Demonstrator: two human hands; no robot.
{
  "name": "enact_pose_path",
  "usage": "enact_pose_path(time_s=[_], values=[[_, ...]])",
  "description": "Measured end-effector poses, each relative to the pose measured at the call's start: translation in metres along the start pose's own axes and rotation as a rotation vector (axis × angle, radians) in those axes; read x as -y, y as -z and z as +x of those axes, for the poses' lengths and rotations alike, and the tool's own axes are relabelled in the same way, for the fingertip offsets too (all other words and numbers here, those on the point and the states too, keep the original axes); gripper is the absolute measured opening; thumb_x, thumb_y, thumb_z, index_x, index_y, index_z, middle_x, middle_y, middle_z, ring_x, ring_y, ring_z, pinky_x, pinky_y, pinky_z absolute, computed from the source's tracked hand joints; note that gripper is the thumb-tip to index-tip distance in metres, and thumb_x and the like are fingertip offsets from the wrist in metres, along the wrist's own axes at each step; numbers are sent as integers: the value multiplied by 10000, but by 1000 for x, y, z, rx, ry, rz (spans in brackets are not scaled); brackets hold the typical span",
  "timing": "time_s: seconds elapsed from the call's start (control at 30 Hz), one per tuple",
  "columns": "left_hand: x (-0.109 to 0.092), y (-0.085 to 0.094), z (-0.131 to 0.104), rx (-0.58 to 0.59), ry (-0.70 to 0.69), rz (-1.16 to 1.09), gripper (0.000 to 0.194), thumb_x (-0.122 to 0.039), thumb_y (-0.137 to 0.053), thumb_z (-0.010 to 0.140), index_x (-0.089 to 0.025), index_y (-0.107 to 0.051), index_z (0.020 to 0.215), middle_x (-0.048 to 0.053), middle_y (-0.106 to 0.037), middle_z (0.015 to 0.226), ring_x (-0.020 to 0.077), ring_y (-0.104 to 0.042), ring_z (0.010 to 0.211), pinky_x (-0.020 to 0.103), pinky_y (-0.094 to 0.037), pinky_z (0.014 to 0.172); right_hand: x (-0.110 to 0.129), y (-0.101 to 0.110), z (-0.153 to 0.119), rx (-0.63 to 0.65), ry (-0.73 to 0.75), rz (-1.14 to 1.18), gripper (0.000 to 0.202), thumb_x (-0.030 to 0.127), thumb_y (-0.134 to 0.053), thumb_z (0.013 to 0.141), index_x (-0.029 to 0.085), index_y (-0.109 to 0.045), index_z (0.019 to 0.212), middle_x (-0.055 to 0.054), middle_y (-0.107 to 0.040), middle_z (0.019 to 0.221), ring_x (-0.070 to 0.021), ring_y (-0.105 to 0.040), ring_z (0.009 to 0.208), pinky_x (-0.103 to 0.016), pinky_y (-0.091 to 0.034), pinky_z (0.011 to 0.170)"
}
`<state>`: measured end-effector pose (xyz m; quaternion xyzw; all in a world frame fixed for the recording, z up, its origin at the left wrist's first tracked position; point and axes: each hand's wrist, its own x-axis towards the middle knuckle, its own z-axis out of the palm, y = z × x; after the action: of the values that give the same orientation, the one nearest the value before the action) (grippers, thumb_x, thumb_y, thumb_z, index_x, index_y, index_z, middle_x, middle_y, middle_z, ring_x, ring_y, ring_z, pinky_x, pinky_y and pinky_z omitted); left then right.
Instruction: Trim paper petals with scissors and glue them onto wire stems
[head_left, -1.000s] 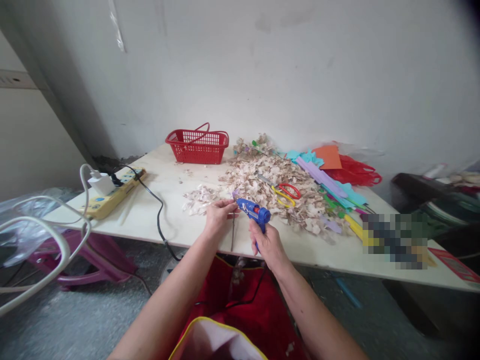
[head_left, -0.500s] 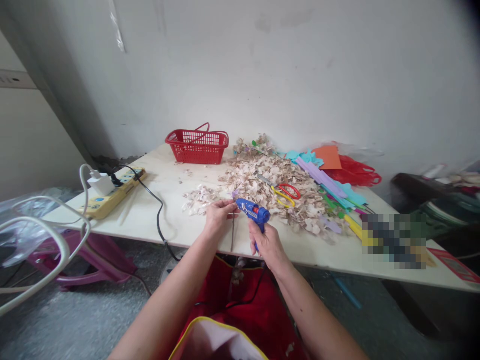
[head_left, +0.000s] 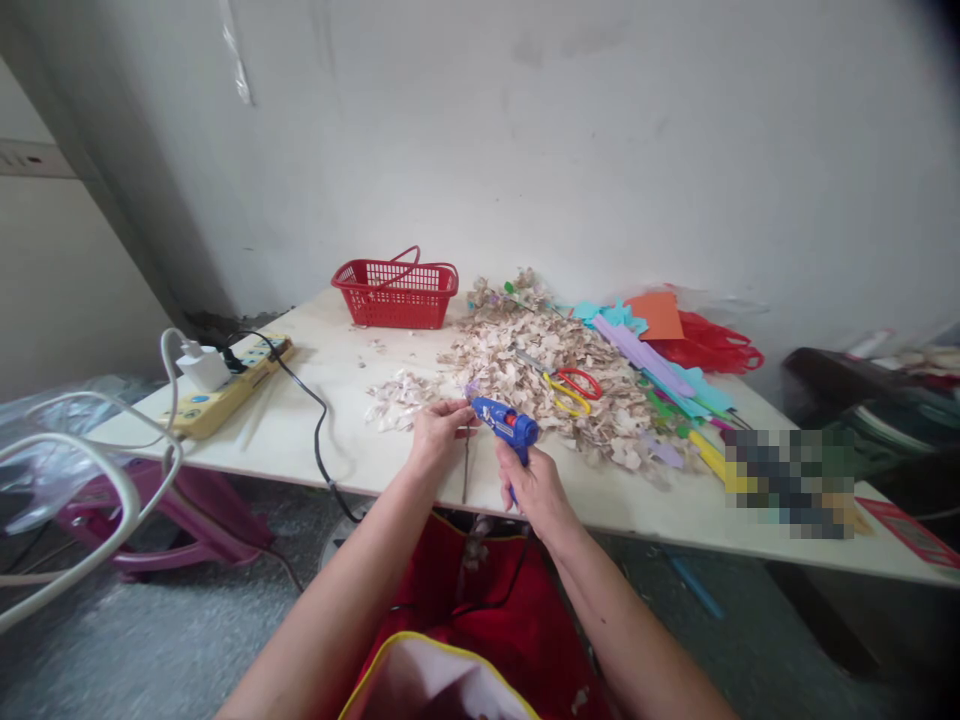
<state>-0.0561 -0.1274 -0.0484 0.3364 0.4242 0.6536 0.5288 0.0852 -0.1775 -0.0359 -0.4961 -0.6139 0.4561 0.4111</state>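
My right hand (head_left: 534,487) is wrapped round the handle of a blue hot glue gun (head_left: 506,420), whose nozzle points up and left. Close to that nozzle, my left hand (head_left: 439,432) pinches a thin brown stem (head_left: 466,465) that hangs down toward the table's front edge. A small purple piece (head_left: 471,388) shows at the stem's top by the nozzle; whether the glue touches it I cannot tell. Just beyond the hands lies a heap of pale, dry petal-like scraps (head_left: 525,340). Scissors (head_left: 574,390) with red and yellow handles rest on the heap.
A red plastic basket (head_left: 397,300) stands at the back of the white table (head_left: 315,330). On the left, a yellow power strip (head_left: 225,395) carries a white plug and a black cord (head_left: 324,440). Purple paper strips (head_left: 645,358), orange paper (head_left: 654,315) and a red bag (head_left: 709,345) lie right.
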Motion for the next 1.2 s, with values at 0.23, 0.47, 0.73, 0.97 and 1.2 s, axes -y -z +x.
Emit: enact_pose_path(time_s=[0.23,0.47,0.73,0.97,1.2], values=[[1,1,0,-6,-8,3,245,-271,-727,516,-120,-626,680,15,-613,625,110,-561,538,235,-440,529,2,0,-1,-8,-11,-1,440,596,-461,740,162,-529,732,57,-406,351,-89,-405,287,-181,-270,292],[1,1,0,-2,-12,-8,247,-275,-735,512,-123,-620,669,11,-602,605,112,-560,527,235,-438,524,2,0,-1,-14,-8,20,419,586,-471,740,170,-525,736,58,-408,356,-93,-409,287,-185,-267,294],[-1,0,-1,-5,-3,-11,277,-298,-739,511,-120,-623,688,17,-611,616,121,-579,546,236,-437,537,1,3,-3,-14,16,61,424,574,-471,748,173,-478,610,42,-413,356,-80,-396,290,-184,-265,300],[1,1,0,4,-18,-7,273,-303,-734,519,-120,-632,694,21,-615,628,119,-578,548,233,-436,537,-1,1,-6,8,19,196,424,560,-467,760,168,-449,598,55,-416,404,-58,-402,302,-169,-280,310],[1,1,1,6,5,-13,287,-306,-742,509,-124,-612,688,17,-604,622,127,-587,570,216,-428,519,3,3,-8,-58,75,359,359,511,-535,738,154,-524,703,65,-418,390,-57,-374,294,-176,-249,310]])
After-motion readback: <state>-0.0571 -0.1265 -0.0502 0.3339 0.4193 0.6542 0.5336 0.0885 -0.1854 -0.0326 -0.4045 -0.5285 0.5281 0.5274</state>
